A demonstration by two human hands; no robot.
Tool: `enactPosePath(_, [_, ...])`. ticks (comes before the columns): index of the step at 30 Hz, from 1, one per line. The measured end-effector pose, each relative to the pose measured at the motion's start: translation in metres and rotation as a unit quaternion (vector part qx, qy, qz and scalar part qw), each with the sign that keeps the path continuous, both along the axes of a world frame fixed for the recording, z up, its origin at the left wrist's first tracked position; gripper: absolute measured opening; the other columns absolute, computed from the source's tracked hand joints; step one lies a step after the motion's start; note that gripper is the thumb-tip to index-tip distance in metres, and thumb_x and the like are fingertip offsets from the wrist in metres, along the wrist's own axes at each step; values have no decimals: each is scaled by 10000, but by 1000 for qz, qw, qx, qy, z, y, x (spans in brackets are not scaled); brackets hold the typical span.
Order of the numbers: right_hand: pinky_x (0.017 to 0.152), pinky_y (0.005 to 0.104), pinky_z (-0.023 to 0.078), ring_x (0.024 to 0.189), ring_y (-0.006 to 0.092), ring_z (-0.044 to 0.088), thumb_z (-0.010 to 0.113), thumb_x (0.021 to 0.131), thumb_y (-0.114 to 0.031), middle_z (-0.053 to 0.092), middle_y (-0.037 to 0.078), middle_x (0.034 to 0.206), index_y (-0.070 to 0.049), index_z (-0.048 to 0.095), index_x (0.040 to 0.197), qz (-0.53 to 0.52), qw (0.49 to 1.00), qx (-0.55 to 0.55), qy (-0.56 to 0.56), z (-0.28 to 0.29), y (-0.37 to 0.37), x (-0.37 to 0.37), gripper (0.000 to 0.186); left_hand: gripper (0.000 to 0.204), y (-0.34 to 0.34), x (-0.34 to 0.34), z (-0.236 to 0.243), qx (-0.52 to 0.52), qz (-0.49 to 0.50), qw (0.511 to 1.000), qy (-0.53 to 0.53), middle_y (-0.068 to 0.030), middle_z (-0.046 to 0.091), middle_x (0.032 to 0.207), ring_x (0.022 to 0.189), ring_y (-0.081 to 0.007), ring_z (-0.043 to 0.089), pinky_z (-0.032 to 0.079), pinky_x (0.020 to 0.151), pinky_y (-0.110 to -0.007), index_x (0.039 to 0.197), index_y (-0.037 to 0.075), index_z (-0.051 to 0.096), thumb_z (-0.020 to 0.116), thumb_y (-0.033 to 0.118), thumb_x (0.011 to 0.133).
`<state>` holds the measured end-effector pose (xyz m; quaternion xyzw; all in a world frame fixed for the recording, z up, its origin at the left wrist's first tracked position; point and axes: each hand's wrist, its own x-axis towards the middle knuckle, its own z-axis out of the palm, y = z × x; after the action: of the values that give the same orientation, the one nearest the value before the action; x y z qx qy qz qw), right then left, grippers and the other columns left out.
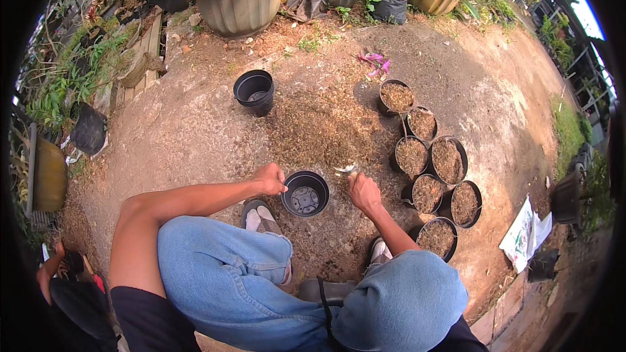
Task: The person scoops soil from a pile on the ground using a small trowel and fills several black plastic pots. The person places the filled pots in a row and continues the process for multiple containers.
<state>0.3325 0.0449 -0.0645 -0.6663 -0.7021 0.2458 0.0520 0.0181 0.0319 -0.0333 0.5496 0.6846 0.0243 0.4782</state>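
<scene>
My left hand (268, 178) is closed on the rim of a black plastic pot (305, 211) that stands on the ground before me. Only the drainage holes and bare bottom show inside that pot. My right hand (364, 191) grips a small hand trowel (347, 170), its handle mostly hidden in my fingers and its pale blade pointing left. Just beyond both hands spreads a low heap of brown, chaffy potting mix (319, 132); the trowel's blade is by its near edge. Behind the heap, to the left, stands a stack of black pots (255, 105).
Several black pots filled with mix (448, 160) stand clustered to the right. Pink petals (375, 65) lie beyond them. A white plastic bag (521, 238) lies far right. Large planters (238, 3) line the back. At the lower left, part of another person (49, 270) shows.
</scene>
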Motion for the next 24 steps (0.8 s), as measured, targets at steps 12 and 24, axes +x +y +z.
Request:
enactPosePath(12, [436,336,486,562,158,651,590,1038,-360,612,86,712,19,533,1096,-127,896,-273,327,-11,38,-9,388,208,-17,10,-17,-115,12,991,-71,-202,757,919,723,-242,780,596,546,-327,978,-76,652,699,123,942])
enactPosePath(24, [566,441,526,576,293,691,588,1010,-382,683,187,717,33,635,1010,-3,991,-87,101,-10,36,35,418,206,9,8,14,31,26,999,-13,-300,732,959,751,-310,776,628,716,-400,1014,-148,641,605,2,878])
